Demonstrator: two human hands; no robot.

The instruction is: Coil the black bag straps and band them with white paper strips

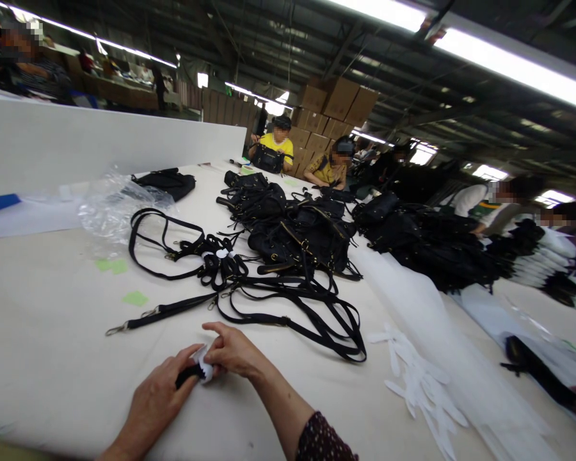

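My left hand (160,394) is closed around a small folded bundle of black strap (187,375) low over the table. A white paper-like strip (204,366) lies around the end of that bundle. My right hand (231,353) pinches the strip from the other side, its index finger sticking out. Just beyond my hands are loose black straps (288,320) with metal clips, one clip end (118,328) reaching left. Behind them sits a cluster of coiled straps (221,262) bound with white strips. The far side of my bundle is partly hidden by my fingers.
Black bags (302,237) are heaped mid-table. Loose white strips (420,378) and long white sheeting (427,320) lie to the right. Clear plastic (110,208) and green paper pieces (135,298) are at left, near a white partition (100,137). Several people work beyond.
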